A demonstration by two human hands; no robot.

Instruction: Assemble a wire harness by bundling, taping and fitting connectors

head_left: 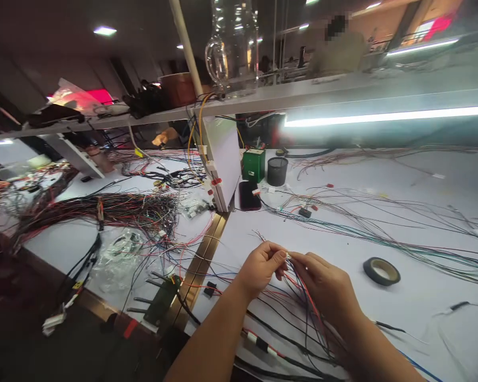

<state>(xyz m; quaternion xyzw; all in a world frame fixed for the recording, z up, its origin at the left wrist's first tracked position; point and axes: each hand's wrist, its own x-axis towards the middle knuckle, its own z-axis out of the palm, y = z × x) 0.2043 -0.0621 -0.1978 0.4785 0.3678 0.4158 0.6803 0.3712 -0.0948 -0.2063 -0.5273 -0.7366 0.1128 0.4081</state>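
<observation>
Left hand and right hand pinching a small white connector between fingertips, thin red and dark wires trailing below; beside them, a round black tape roll on the smooth white bench, mesh cup beyond.

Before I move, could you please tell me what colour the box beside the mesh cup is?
The box is green; it shows best in the head view.
</observation>
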